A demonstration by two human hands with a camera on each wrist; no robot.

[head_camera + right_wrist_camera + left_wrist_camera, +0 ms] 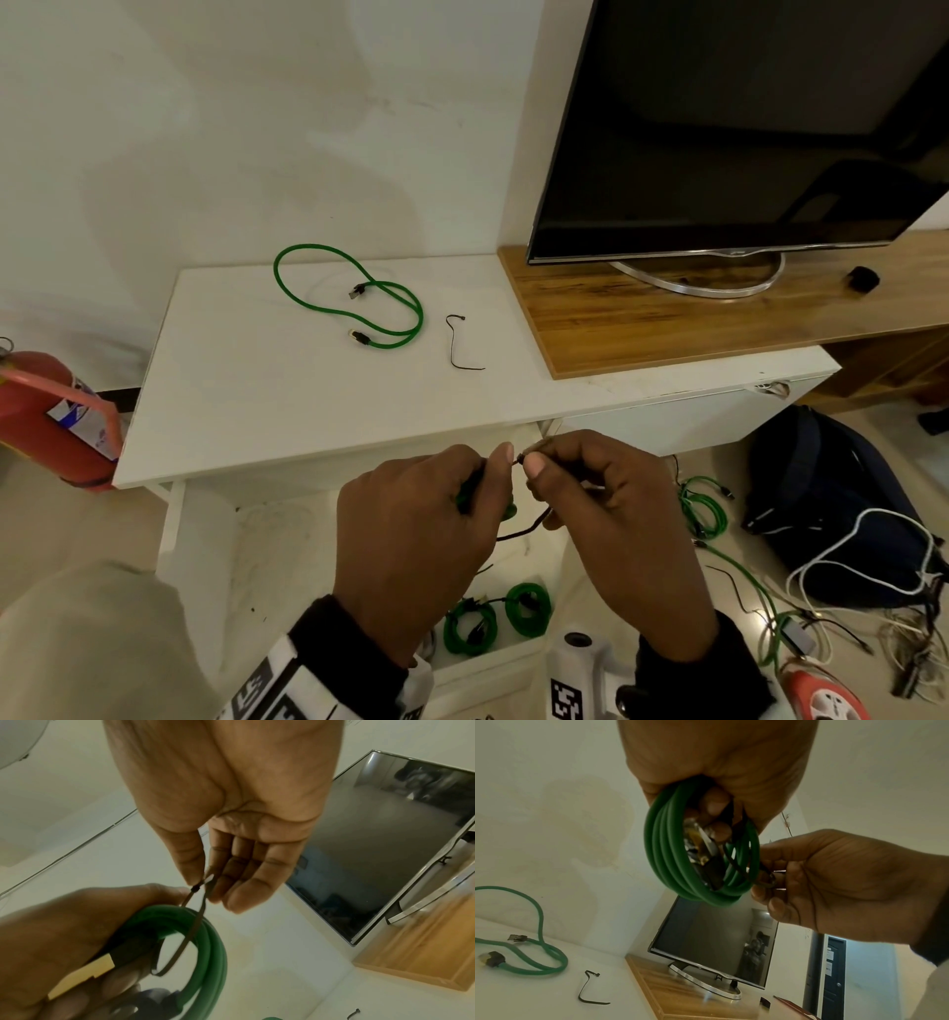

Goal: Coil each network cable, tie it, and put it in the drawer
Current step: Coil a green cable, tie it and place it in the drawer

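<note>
My left hand (426, 519) grips a coiled green network cable (700, 850), its plugs bunched inside the coil. A thin black tie (195, 925) loops around the coil. My right hand (595, 493) pinches the tie's ends between thumb and forefinger, just right of the left thumb. Both hands hover over the open white drawer (488, 663), which holds two tied green coils (498, 614). A loose green cable (349, 298) and a spare black tie (462, 344) lie on the white cabinet top (257, 401).
A TV (744, 128) stands on a wooden shelf (667, 318) at the right. On the floor at the right lie more green cables (703, 509), white cords and a dark backpack (832, 493). A red fire extinguisher (46, 416) stands left.
</note>
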